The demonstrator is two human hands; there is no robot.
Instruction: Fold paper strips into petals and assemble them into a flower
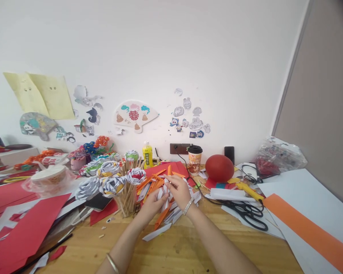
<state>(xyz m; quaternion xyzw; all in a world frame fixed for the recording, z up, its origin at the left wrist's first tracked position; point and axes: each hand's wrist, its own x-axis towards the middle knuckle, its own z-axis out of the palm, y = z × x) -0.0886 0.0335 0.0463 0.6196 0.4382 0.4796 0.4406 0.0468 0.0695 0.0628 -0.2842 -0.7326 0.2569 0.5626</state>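
Observation:
Both hands meet over a pile of white and orange paper strips on the wooden table. Between them is a white paper strip. My left hand is closed on its lower part, thumb pressed on the paper. The fingers of my right hand pinch the same strip near its upper end. Just left of my left hand, rolled paper flowers on wooden sticks stand in a bunch. One loose white strip lies nearer to me, below the hands.
Right of the hands are black-handled scissors, a yellow glue gun, a red balloon-like ball and a lidded cup. A yellow bottle stands behind. Red paper sheets cover the left; an orange strip lies right.

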